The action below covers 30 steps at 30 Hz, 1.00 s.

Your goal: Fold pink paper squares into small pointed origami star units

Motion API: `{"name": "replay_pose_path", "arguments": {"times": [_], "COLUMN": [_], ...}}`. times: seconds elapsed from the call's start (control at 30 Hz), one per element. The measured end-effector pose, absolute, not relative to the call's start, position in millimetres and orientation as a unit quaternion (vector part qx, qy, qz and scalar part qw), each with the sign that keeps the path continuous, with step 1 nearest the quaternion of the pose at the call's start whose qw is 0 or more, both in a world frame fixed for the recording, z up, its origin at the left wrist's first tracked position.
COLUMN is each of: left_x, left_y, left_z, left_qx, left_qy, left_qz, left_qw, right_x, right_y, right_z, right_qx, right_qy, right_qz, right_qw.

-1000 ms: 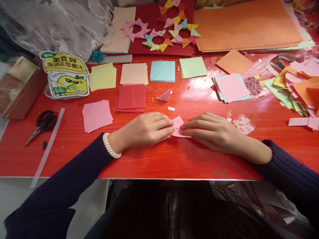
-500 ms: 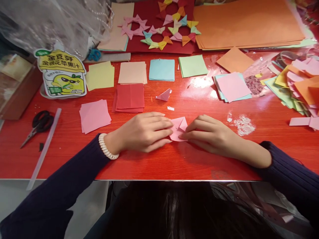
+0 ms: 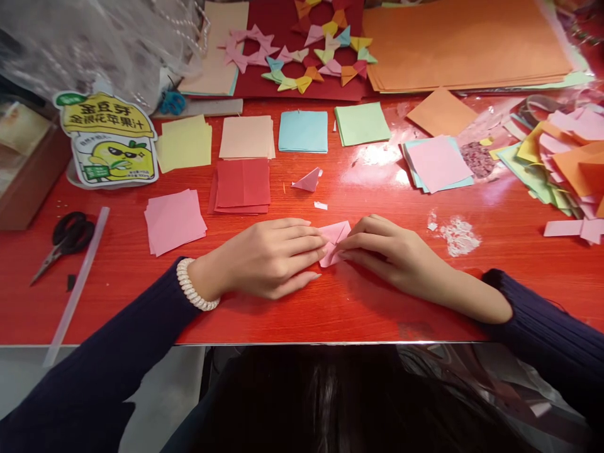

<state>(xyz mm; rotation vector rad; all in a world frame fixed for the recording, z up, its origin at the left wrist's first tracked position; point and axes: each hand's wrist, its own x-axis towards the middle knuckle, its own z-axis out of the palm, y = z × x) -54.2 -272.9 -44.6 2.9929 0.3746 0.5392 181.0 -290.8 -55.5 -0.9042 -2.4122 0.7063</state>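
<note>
A small sheet of pink origami paper (image 3: 334, 234), partly folded, lies on the red table between my hands. My left hand (image 3: 274, 257) rests flat with its fingers stretched out, the tips over the paper's left edge. At the paper's right side my right hand (image 3: 384, 248) has thumb and fingers closed on a folded flap. Those fingers hide part of the fold. Beyond the paper are a small white scrap (image 3: 320, 206) and a folded pink piece (image 3: 307, 180). A stack of pink squares (image 3: 175, 222) lies left of my left hand.
Stacks of red (image 3: 243, 184), yellow (image 3: 184, 144) and blue paper (image 3: 302, 131) line the table. Scissors (image 3: 70, 236) and a translucent strip (image 3: 78, 283) lie at the left. Folded paper rings (image 3: 292, 70) sit at the back, and a loose paper pile (image 3: 561, 163) at the right.
The right side of the pink paper has been folded inward, so it looks narrower. My right hand has moved slightly left with it. The whole view has shifted a little.
</note>
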Motion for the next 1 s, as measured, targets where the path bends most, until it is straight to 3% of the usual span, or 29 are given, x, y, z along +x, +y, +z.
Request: {"name": "replay_pose_path", "arguments": {"times": [0.7,1.0], "left_x": [-52.9,-52.2], "left_y": [-277.8,-279.0], "left_z": [-45.0,-43.6], "left_qx": [0.984,0.982], "left_qy": [0.108,0.112], "left_qz": [0.142,0.149], "left_qw": [-0.015,-0.014], "right_x": [182.7,220.0], "right_y": [-293.8,-291.3], "right_z": [-60.4,-53.9], "right_qx": [-0.384,-0.21], "right_qy": [-0.863,-0.954], "right_qz": [0.234,0.098], "right_qw": [0.232,0.188]}}
